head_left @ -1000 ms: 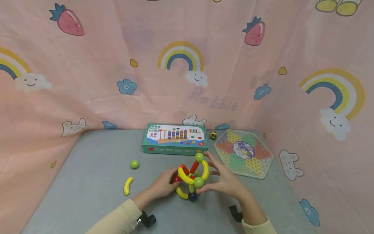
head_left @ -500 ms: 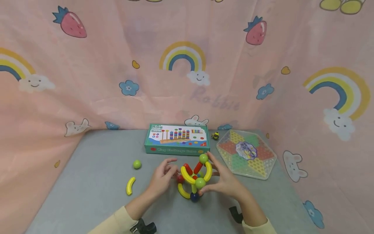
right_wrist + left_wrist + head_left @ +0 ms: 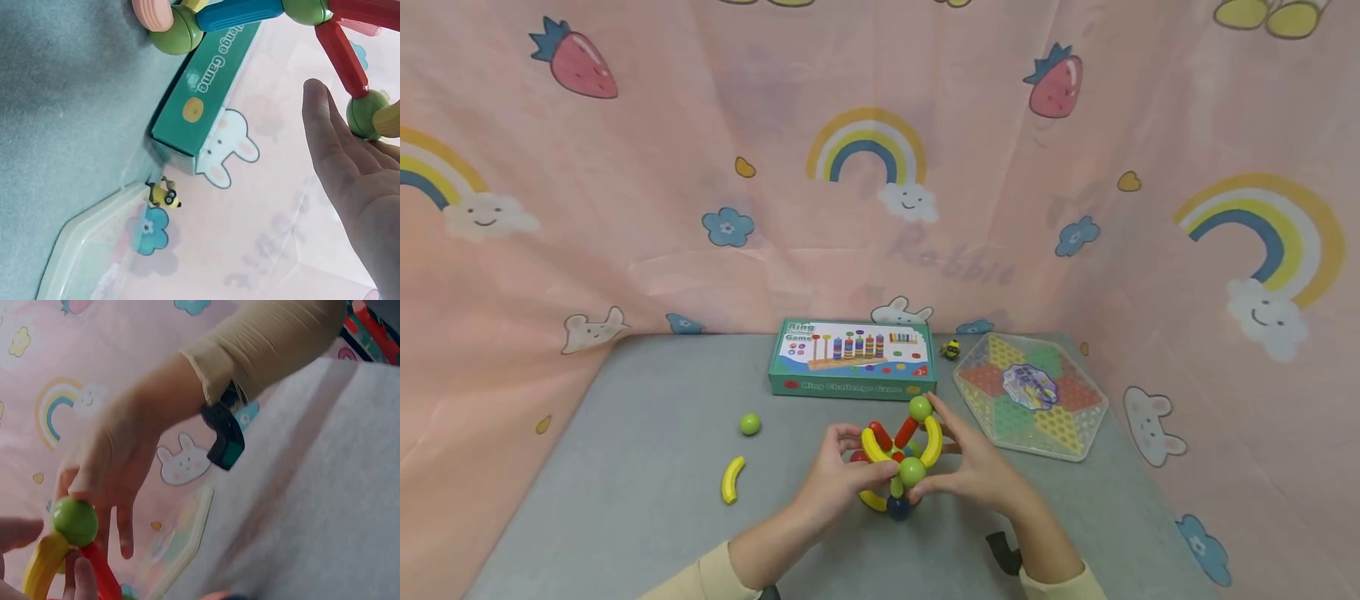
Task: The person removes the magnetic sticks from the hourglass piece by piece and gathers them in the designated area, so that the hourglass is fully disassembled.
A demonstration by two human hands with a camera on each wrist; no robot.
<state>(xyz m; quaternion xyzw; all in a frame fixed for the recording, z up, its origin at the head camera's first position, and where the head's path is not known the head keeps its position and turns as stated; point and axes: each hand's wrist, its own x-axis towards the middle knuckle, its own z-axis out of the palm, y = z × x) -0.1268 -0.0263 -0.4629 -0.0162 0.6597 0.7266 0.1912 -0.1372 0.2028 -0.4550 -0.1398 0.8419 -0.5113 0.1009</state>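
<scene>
A ball-and-stick toy structure [image 3: 932, 443] of green, red and dark blue balls joined by red and curved yellow sticks is between both hands over the grey table. My right hand [image 3: 976, 465] holds it, thumb at the lower green ball [image 3: 912, 472] and index finger at the upper green ball [image 3: 921, 408]. From the left, my left hand [image 3: 833, 482] grips it, thumb across a yellow stick beside the lower green ball, other fingers partly hidden behind. In the left wrist view the right thumb presses a green ball [image 3: 75, 522]. The right wrist view shows a blue stick [image 3: 240, 14] in the structure.
A loose green ball [image 3: 749, 424] and a loose curved yellow stick [image 3: 733, 480] lie left of the hands. Behind stand a green Ring Challenge Game box [image 3: 850, 387] and a small bee figure [image 3: 951, 349]. A hexagonal game board [image 3: 1063, 400] lies back right, before a pink printed curtain [image 3: 715, 108].
My left hand drew back from the structure's red ball with fingers lifted, then came in again with its thumb across the yellow stick. The right hand has kept its hold.
</scene>
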